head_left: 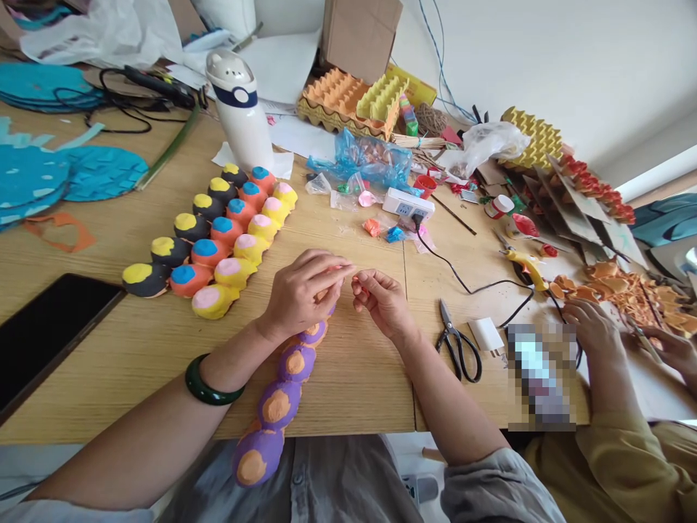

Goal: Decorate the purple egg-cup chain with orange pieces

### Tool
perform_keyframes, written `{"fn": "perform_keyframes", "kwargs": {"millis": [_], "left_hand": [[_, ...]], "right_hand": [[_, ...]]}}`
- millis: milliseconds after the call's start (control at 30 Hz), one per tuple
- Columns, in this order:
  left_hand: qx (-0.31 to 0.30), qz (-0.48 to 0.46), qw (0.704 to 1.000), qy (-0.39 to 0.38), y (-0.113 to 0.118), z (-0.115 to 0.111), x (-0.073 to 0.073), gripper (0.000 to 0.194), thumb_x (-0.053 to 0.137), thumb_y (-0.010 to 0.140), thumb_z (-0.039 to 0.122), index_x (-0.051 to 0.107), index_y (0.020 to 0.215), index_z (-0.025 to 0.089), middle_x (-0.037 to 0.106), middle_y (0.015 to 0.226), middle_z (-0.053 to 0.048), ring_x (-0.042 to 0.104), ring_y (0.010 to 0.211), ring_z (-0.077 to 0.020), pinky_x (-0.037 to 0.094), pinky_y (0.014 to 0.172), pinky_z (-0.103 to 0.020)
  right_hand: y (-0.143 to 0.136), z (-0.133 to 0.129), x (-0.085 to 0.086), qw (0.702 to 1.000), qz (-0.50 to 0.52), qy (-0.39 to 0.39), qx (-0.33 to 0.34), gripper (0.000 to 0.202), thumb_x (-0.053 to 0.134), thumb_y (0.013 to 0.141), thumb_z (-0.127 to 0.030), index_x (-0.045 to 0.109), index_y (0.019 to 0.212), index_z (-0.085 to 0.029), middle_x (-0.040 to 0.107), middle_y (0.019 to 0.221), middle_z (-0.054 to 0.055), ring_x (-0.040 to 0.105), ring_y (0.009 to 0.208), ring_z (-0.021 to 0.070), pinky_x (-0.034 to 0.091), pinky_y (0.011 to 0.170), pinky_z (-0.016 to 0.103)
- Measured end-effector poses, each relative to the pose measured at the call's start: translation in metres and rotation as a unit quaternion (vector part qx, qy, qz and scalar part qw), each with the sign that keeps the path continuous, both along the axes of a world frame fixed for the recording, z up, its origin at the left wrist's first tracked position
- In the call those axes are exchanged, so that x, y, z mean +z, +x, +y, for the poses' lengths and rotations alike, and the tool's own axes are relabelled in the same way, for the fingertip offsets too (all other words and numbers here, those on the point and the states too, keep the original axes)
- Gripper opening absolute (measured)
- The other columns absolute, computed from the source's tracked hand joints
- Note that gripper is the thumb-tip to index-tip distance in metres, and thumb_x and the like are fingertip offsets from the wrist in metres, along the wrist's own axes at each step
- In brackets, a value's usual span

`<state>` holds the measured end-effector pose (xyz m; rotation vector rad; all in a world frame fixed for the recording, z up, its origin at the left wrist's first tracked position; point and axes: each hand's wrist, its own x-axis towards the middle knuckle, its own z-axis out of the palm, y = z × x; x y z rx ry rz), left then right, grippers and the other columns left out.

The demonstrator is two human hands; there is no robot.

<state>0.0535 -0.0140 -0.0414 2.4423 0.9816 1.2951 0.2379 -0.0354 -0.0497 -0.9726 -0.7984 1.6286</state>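
At the near edge of the wooden table [356,407], in the head view, I have both hands raised close together, fingertips nearly meeting. My left hand [308,294] is partly curled, palm down, its fingers reaching toward the right; whether it grips anything I cannot tell. My right hand [384,298] is bent in, thumb and forefinger drawn together. A tiny reddish bit seems to show at the fingertips, too small for me to be sure what it is or which hand has it.

The purple strip with orange spots [280,405] runs out from beneath my left hand toward me, its near end past the table edge, over the grey clothing. Between it and my right forearm I see a wedge of wood, room for either hand to shift.

Left of my hands, the rows of painted cups [222,229] stand just beside the left knuckles, so room is tight that way; the black phone [54,334] lies farther out. On the right, the black-handled scissors [459,345] lie near my forearm, then the white plug [486,335], with another person's hand [592,328] beyond. Ahead, wood stretches to the power strip [409,206].
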Motion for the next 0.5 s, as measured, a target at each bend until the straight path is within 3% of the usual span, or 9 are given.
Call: {"fn": "perform_keyframes", "kwargs": {"millis": [133,267,400,500], "left_hand": [[0.107,-0.016,0.991,-0.075,-0.008,0.007,-0.004,0.03,0.056,0.098,0.028,0.077,0.119,0.025,0.077,0.121,-0.007,0.068,0.115,-0.0255,0.052,0.103,-0.039],[0.18,0.007,0.963,-0.2,-0.013,0.016,-0.015,0.041,0.055,0.099,0.05,0.079,0.112,0.02,0.078,0.115,-0.011,0.072,0.102,-0.0281,0.055,0.089,-0.038],[0.147,-0.008,0.944,-0.297,-0.012,0.018,-0.021,0.052,0.049,0.099,0.063,0.081,0.098,0.023,0.081,0.105,-0.01,0.073,0.103,-0.0304,0.054,0.092,-0.04],[0.068,-0.102,0.906,-0.406,-0.01,0.018,-0.019,0.055,0.063,0.091,0.064,0.076,0.12,0.02,0.08,0.117,-0.011,0.074,0.109,-0.0304,0.056,0.096,-0.041]], "right_hand": [[0.0,0.001,-0.003,0.999,-0.027,0.008,-0.022,0.031,0.085,0.075,-0.046,0.074,0.077,-0.017,0.063,0.067,-0.001,0.048,0.057,0.0095,0.051,0.05,0.023],[-0.001,0.002,-0.008,0.999,-0.021,0.003,-0.027,0.029,0.082,0.077,-0.045,0.077,0.082,-0.017,0.065,0.072,0.001,0.051,0.06,0.0114,0.053,0.052,0.025],[-0.003,0.001,-0.013,1.0,-0.015,0.008,-0.025,0.023,0.081,0.079,-0.039,0.077,0.088,-0.018,0.065,0.077,0.0,0.056,0.066,0.0126,0.058,0.064,0.029],[-0.004,0.0,-0.018,0.999,-0.031,0.014,-0.019,0.02,0.079,0.081,-0.035,0.076,0.093,-0.02,0.066,0.078,-0.001,0.065,0.073,0.0145,0.059,0.081,0.032]]}}
